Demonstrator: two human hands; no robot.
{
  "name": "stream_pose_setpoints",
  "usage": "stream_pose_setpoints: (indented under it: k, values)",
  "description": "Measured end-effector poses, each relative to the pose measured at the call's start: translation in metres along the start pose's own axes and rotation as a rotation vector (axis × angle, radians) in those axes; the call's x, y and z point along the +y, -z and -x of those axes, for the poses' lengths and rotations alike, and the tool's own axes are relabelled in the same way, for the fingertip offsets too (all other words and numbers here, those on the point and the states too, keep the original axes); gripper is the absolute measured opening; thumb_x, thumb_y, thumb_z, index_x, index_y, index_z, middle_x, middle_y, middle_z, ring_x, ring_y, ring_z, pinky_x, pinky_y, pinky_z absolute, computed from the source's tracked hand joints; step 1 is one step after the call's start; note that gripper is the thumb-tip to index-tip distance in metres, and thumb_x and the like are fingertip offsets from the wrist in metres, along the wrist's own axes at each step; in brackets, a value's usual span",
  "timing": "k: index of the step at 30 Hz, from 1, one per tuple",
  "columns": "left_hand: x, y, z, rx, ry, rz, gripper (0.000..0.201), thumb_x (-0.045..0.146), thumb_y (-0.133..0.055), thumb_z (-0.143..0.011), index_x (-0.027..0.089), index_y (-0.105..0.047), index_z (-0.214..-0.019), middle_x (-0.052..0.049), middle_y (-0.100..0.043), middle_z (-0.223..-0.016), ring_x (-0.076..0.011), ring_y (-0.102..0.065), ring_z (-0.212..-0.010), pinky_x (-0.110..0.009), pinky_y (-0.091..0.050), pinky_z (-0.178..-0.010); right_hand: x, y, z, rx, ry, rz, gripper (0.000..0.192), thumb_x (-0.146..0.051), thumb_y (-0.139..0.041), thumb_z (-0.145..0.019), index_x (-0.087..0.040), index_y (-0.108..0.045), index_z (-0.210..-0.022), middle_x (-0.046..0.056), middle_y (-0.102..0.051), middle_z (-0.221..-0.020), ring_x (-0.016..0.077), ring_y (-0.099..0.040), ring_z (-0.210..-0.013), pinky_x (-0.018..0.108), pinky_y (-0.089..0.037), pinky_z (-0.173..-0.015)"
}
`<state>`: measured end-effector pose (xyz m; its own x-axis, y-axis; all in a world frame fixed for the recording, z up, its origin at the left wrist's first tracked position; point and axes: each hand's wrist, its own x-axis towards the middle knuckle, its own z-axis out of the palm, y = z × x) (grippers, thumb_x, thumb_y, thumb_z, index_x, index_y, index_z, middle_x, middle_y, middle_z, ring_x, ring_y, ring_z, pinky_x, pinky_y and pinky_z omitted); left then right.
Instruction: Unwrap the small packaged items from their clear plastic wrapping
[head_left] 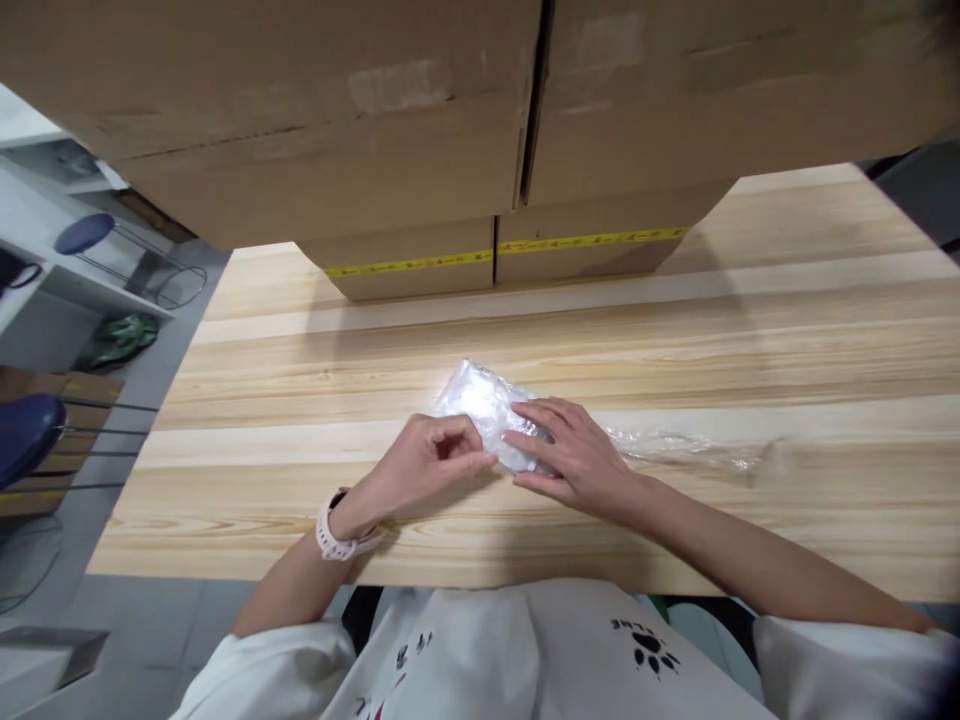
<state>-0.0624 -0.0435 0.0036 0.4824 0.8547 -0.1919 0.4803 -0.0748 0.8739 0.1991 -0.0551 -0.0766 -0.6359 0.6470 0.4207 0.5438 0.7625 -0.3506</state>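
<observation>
A flat, shiny packet in clear plastic wrap (478,393) lies on the wooden table in front of me. My left hand (431,462) is closed in a pinch at the packet's near left edge, thumb and forefinger together on the wrap. Spread over the packet's right part is my right hand (566,455), its fingers apart and resting on the surface. From beneath that hand a crumpled strip of clear plastic film (690,447) trails to the right along the table. Glare and the fingers hide what the packet contains.
Large cardboard boxes (420,120) stand stacked at the table's far side, the lower ones with yellow tape (420,264). The wooden tabletop (255,400) ends close to my body. At the left, blue stools (26,435) and white shelves (45,220) stand on a tiled floor.
</observation>
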Motion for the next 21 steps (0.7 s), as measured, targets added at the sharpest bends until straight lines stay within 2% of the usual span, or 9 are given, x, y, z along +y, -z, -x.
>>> stream_pose_setpoints:
  k: [2, 3, 5, 6, 9, 12, 15, 17, 21]
  values:
    - [-0.010, -0.004, -0.005, 0.179, -0.173, -0.182, 0.033, 0.050, -0.078, -0.086, 0.021, -0.073, -0.099, -0.007, -0.073, -0.090, -0.0204, -0.063, -0.081, -0.031, -0.048, -0.073, -0.002, -0.003, 0.000, -0.021, -0.021, 0.011, 0.039, -0.043, -0.065, -0.098, -0.027, -0.068, -0.133, 0.015, -0.059, -0.148, 0.0339, -0.054, -0.135, 0.056, -0.045, -0.111]
    - [-0.015, -0.007, -0.009, 0.213, -0.252, -0.267, 0.042, 0.051, -0.081, -0.083, 0.022, -0.073, -0.112, -0.010, -0.074, -0.107, -0.0253, -0.064, -0.097, -0.036, -0.049, -0.084, -0.003, -0.003, 0.000, -0.023, -0.025, 0.018, 0.037, -0.041, -0.064, -0.098, -0.027, -0.069, -0.132, 0.015, -0.059, -0.149, 0.0343, -0.053, -0.136, 0.058, -0.044, -0.112]
    - [-0.026, -0.014, -0.015, 0.201, -0.356, -0.404, 0.054, 0.051, -0.083, -0.082, 0.024, -0.069, -0.127, -0.015, -0.067, -0.132, -0.0319, -0.057, -0.117, -0.044, -0.044, -0.098, -0.004, -0.003, 0.000, -0.026, -0.022, 0.031, 0.033, -0.037, -0.062, -0.099, -0.027, -0.070, -0.130, 0.014, -0.058, -0.151, 0.0342, -0.053, -0.137, 0.059, -0.043, -0.113]
    - [-0.031, -0.017, -0.017, 0.190, -0.373, -0.446, 0.050, 0.048, -0.080, -0.085, 0.025, -0.069, -0.128, -0.015, -0.066, -0.135, -0.0326, -0.056, -0.119, -0.046, -0.043, -0.099, -0.004, -0.002, 0.001, -0.029, -0.018, 0.035, 0.031, -0.036, -0.061, -0.100, -0.027, -0.071, -0.128, 0.013, -0.058, -0.152, 0.0336, -0.053, -0.138, 0.059, -0.042, -0.114]
    - [-0.034, -0.019, -0.021, 0.201, -0.347, -0.441, 0.015, 0.034, -0.067, -0.095, 0.023, -0.075, -0.101, -0.011, -0.074, -0.108, -0.0277, -0.060, -0.101, -0.041, -0.042, -0.090, 0.000, 0.002, 0.001, -0.036, -0.010, 0.028, 0.028, -0.032, -0.058, -0.102, -0.030, -0.072, -0.127, 0.011, -0.055, -0.155, 0.0320, -0.051, -0.142, 0.058, -0.041, -0.116]
    - [-0.028, -0.005, -0.020, 0.253, -0.253, -0.218, 0.019, 0.032, -0.066, -0.094, 0.021, -0.071, -0.079, -0.005, -0.070, -0.080, -0.0207, -0.060, -0.079, -0.035, -0.043, -0.079, 0.008, 0.007, 0.003, -0.048, -0.026, -0.002, 0.033, -0.031, -0.058, -0.103, -0.031, -0.069, -0.134, 0.011, -0.053, -0.157, 0.0317, -0.048, -0.146, 0.058, -0.042, -0.116]
    - [-0.023, 0.021, -0.016, 0.341, -0.120, 0.015, 0.016, 0.033, -0.073, -0.088, 0.020, -0.071, -0.079, -0.002, -0.067, -0.074, -0.0155, -0.055, -0.067, -0.028, -0.040, -0.065, 0.017, 0.010, 0.006, -0.076, -0.081, -0.045, 0.044, -0.034, -0.058, -0.104, -0.031, -0.057, -0.147, 0.010, -0.049, -0.160, 0.0299, -0.044, -0.150, 0.058, -0.043, -0.118]
    - [-0.025, 0.041, -0.012, 0.337, -0.040, 0.098, 0.015, 0.034, -0.077, -0.082, 0.020, -0.075, -0.087, 0.000, -0.062, -0.069, -0.0132, -0.050, -0.062, -0.025, -0.037, -0.060, 0.020, 0.011, 0.007, -0.096, -0.112, -0.068, 0.047, -0.036, -0.057, -0.104, -0.034, -0.052, -0.151, 0.007, -0.047, -0.163, 0.0285, -0.042, -0.152, 0.058, -0.042, -0.119]
    - [-0.036, 0.072, -0.006, 0.124, 0.107, 0.126, 0.029, 0.037, -0.082, -0.075, 0.020, -0.081, -0.098, 0.003, -0.054, -0.060, -0.0113, -0.044, -0.055, -0.024, -0.034, -0.055, 0.022, 0.011, 0.007, -0.129, -0.107, -0.079, 0.041, -0.033, -0.053, -0.106, -0.035, -0.057, -0.147, 0.006, -0.043, -0.165, 0.0287, -0.040, -0.153, 0.059, -0.040, -0.120]
